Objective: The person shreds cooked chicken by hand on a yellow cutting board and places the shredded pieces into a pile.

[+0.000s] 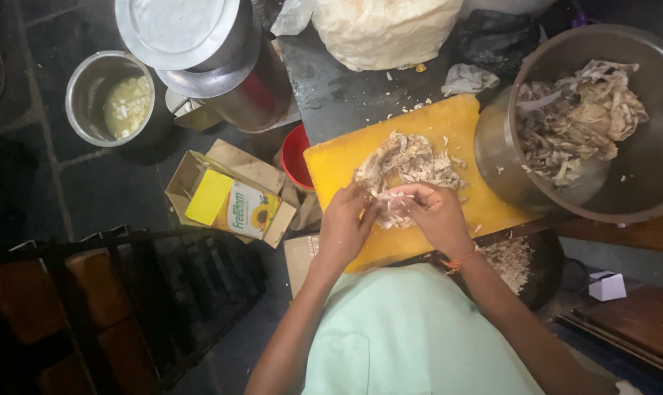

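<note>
Your left hand (344, 219) and right hand (435, 212) both pinch the shredded meat (404, 167) on the yellow cutting board (448, 124), fingers closed on strands. The board overhangs the desk (338, 88), so hard pulls could tip it. Beyond, the steel bowl (638, 175) crowds its edge; scraps may spill.

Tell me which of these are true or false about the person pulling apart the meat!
1. Both hands touch shredded meat on a yellow cutting board. True.
2. The cutting board is blue. False: yellow.
3. The big metal bowl on the right holds more shredded meat. True.
4. The right wrist is bare. False: it wears an orange string.
5. The small steel pot on the floor is empty. False: pale food lies inside.
</note>
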